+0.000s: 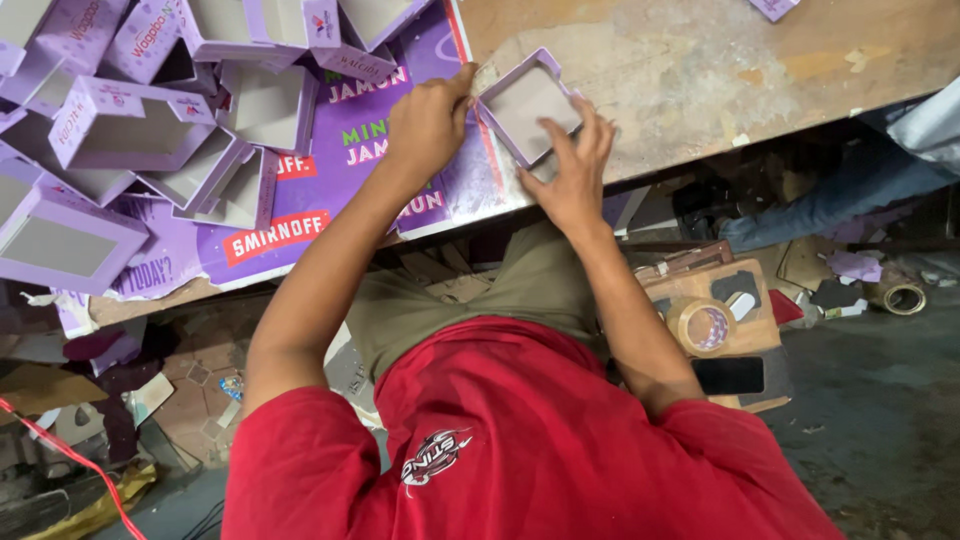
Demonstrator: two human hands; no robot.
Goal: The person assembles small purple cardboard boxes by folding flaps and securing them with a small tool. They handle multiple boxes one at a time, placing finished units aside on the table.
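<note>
A small square purple box (528, 105) with a bare grey inside lies open side up near the front edge of a worn wooden table (700, 60). My left hand (430, 125) is curled, its thumb and fingertips pinching the box's left corner. My right hand (572, 170) has its fingers spread, pressing on the box's near wall and rim. Both forearms reach up from my red shirt and olive trousers.
A heap of several like purple boxes (130, 130) lies on printed purple sheets (340, 150) at the table's left. Beside my right arm a cardboard carton holds a tape roll (702, 325) and a black phone (728, 375). A person's blue-trousered leg (820, 200) is under the table.
</note>
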